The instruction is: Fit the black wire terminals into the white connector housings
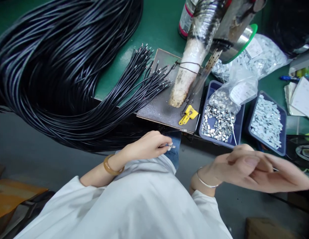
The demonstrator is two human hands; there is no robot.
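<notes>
Left hand point(149, 146) to the left of the blue tray point(238, 131), grip pinched tight on a small metal piece point(172, 146)! Right hand point(246, 167) just in front of that tray, grip seemingly clamped, through the blur, on a thin rod point(232, 127).

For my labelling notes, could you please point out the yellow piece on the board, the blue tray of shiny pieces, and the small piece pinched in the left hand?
Yellow piece point(190, 114): head view, middle of its body.
Blue tray point(239, 125): head view, bare inner wall.
Small pinched piece point(172, 146): head view, its exposed end.
</notes>
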